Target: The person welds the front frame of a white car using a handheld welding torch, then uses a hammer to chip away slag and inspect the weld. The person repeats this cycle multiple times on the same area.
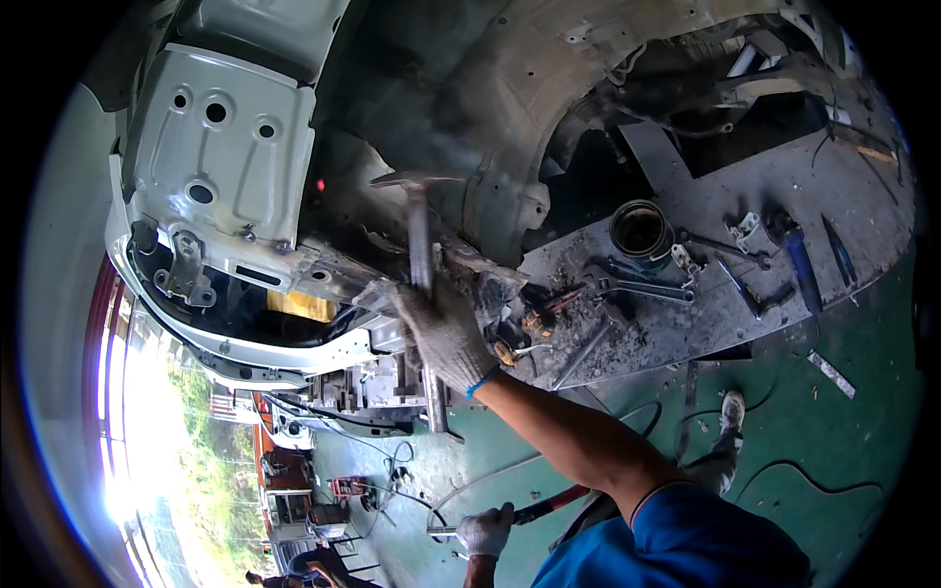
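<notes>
My right hand (446, 338), in a knitted glove with a blue band at the wrist, is closed around the shaft of a long metal hammer (420, 240). Its narrow crosswise head points up, over torn, dirty sheet metal (470, 257) on a vehicle body. Low in the view my left hand (485, 531), also gloved, grips a tool with a black and red handle (549, 505). A short silvery part shows on the other side of that fist. The tool's kind is unclear. Beside the hammer stands a pale body panel (230, 147) with round holes.
A grey bench-like surface (676, 328) at right carries a round can (642, 233), wrenches (647, 289), a blue-handled tool (802, 269) and grit. Cables (814, 480) lie across the green floor. A shoe (732, 410) shows at lower right; people (323, 568) are far off at lower left.
</notes>
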Available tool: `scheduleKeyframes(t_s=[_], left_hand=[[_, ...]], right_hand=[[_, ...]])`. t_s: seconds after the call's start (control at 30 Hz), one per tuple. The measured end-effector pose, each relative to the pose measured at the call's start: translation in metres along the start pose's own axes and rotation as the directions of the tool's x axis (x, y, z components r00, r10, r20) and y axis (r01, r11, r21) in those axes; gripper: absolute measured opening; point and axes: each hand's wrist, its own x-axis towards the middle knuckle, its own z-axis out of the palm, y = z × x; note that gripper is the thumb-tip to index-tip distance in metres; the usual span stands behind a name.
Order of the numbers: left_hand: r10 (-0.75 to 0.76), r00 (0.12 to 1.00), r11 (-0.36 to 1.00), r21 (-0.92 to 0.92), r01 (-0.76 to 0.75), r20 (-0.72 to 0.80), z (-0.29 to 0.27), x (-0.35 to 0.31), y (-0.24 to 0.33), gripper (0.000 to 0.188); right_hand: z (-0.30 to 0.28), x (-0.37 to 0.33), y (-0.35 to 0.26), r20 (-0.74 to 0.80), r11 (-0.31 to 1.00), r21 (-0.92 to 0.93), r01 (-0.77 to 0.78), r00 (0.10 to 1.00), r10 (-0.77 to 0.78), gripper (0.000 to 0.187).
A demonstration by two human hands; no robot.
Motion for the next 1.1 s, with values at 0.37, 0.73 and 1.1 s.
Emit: scheduleKeyframes(t_s=[0.37,0.73,1.1], left_hand=[[-0.095,0.989,0.995,-0.051,0.090,-0.116,0.033,-0.007,-0.015,0.053],[0.156,0.981,0.973,-0.188,-0.133,0.114,0.014,0.028,0.045,0.057],[0.703,0.532,0.693,0.284,-0.663,-0.472,-0.210,0.120,0.226,0.048]], right_hand=[[-0.361,-0.081,0.118,-0.154,0.186,-0.974,-0.130,0.980,-0.122,0.051],[-0.636,-0.106,0.094,-0.544,-0.296,-0.769,-0.567,0.823,-0.162,0.023],[-0.263,-0.161,-0.056,0.455,0.517,-0.836,0.186,0.761,0.462,0.082]])
